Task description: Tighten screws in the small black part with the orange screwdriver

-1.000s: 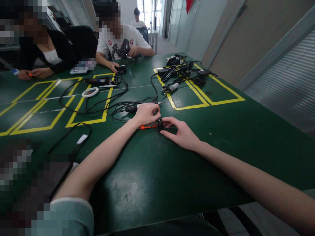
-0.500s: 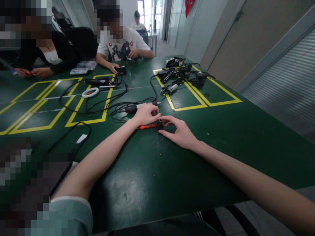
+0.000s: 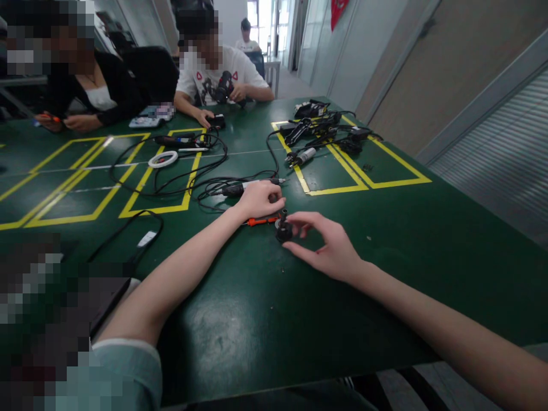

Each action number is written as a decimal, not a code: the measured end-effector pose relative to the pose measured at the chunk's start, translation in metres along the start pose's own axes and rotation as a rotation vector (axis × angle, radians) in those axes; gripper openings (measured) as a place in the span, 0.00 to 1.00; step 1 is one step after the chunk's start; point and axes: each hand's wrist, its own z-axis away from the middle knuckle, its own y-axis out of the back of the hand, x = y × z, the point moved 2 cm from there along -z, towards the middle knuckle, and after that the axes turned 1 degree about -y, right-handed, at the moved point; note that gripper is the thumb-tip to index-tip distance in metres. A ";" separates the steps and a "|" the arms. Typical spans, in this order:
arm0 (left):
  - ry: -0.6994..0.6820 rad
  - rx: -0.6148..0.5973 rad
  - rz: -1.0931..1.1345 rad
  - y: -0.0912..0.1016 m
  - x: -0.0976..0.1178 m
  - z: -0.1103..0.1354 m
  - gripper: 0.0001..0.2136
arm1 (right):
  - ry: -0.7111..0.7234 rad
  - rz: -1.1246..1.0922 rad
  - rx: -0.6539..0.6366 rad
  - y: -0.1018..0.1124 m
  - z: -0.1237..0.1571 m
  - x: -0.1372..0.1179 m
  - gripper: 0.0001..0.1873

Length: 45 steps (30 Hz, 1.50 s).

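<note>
My left hand [image 3: 260,198] is above the table with its fingers curled and thumb drawn toward them; what it holds, if anything, is hidden. Just under it lies an orange-handled screwdriver [image 3: 259,221], partly covered by the wrist and fingers. To the right, my right hand [image 3: 327,242] has its thumb and fingertips at the right side of a small black round part [image 3: 283,230] with a short upright stem. The part sits low at the table surface, near the screwdriver's right end. A rotary tool [image 3: 233,190] with a black and grey body lies behind my left hand.
Black cables [image 3: 166,188] loop across the green table [image 3: 240,319]. A white ring [image 3: 162,159] and another dark tool [image 3: 177,141] lie at the back left. Black tools and cords [image 3: 317,128] are piled at the back right. Two people sit across, one holding a black power drill [image 3: 224,87].
My right hand and the black part have moved slightly toward me, away from the screwdriver. The view has shifted a little left. My left hand stays about where it was.
</note>
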 end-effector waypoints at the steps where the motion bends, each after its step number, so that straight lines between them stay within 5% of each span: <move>1: 0.002 0.005 0.001 0.000 0.000 0.000 0.10 | 0.013 0.036 -0.079 -0.004 0.004 0.001 0.17; 4: 0.004 0.014 0.004 0.000 0.000 0.000 0.10 | 0.086 0.132 -0.226 -0.012 0.009 0.004 0.12; 12: -0.015 0.014 0.015 -0.001 0.000 -0.001 0.10 | 0.120 0.123 -0.066 0.001 0.002 0.005 0.04; 18: -0.024 0.023 0.023 -0.003 -0.001 -0.002 0.10 | 0.070 0.106 -0.025 0.001 0.006 0.008 0.17; 22: -0.040 0.028 0.026 -0.005 -0.003 -0.003 0.12 | -0.048 0.041 -0.164 -0.015 0.008 0.007 0.27; 25: -0.051 0.039 0.026 -0.005 -0.004 -0.004 0.18 | -0.089 0.063 -0.203 -0.028 0.002 0.007 0.21; 31: -0.066 0.057 0.022 -0.003 -0.002 -0.003 0.21 | 0.058 0.227 -0.262 -0.028 -0.011 0.017 0.08; 38: -0.079 0.061 -0.009 -0.001 -0.002 -0.001 0.22 | 0.018 0.396 -0.225 0.020 0.010 0.046 0.11; 45: -0.063 0.046 0.013 0.000 -0.002 -0.001 0.21 | -0.252 0.602 -0.064 0.123 0.059 0.118 0.23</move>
